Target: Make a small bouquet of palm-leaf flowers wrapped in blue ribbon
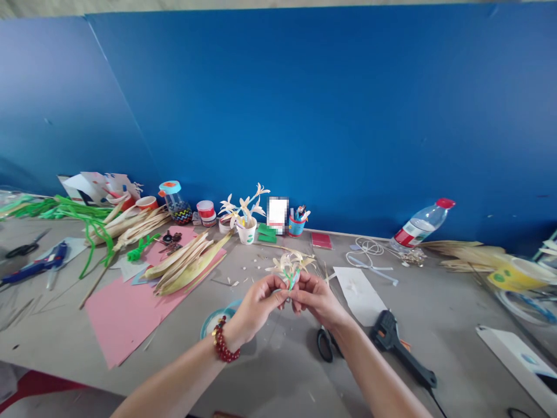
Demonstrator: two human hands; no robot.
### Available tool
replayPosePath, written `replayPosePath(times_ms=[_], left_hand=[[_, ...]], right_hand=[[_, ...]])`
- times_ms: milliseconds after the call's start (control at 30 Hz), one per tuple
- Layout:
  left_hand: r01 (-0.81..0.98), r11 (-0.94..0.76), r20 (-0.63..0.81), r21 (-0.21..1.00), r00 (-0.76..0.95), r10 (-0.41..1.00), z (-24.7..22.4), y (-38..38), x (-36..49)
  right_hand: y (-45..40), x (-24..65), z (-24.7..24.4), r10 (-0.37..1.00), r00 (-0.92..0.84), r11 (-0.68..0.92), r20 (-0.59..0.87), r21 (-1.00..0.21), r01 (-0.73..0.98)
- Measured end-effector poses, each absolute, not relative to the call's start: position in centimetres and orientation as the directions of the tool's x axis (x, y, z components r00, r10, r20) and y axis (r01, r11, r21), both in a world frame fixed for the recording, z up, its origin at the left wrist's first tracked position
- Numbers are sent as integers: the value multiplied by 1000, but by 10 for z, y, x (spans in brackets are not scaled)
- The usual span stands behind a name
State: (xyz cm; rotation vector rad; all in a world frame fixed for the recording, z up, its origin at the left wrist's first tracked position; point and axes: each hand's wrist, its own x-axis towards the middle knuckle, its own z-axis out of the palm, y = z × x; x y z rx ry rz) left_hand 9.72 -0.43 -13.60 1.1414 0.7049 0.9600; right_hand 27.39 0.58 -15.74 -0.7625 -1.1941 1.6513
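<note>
Between my two hands I hold a small bunch of pale husk flowers (296,262) with green stems, raised over the middle of the table. My left hand (266,297), with a red bead bracelet (224,341) at the wrist, pinches the green stems from the left. From the other side my right hand (314,296) grips the same stems, fingertips close to the left ones. A bit of light blue shows among the stems, its kind unclear. Behind them, a white cup (247,232) holds similar husk flowers. Scissors (324,343) lie under my right forearm.
Corn husks (187,264) rest on pink paper (122,316) at left, near green pipe cleaners (87,212) and a blue glue gun (37,268). On the right are white paper (359,296), a black glue gun (400,348) with its cord, and a tilted water bottle (422,223). A blue wall stands behind.
</note>
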Motion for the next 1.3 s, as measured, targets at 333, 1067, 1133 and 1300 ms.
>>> replayPosePath(times_ms=[333,1067,1133,1300], left_hand=[[-191,57,31,980,427,904,-134,-6,92],[190,-315,238,930,344,908,-134,-6,87],[205,-328,248,922,336,908,-133,-8,87],[275,-369,285,888,303,909,-134,-9,88]], right_hand=[[8,277,-160,934,-354,-63,48,-953,-296],[5,275,-153,954,-300,-53,-2,-986,-161],[5,273,-152,956,-292,-53,-5,-986,-155],[3,271,-152,968,-249,-57,-17,-986,-154]])
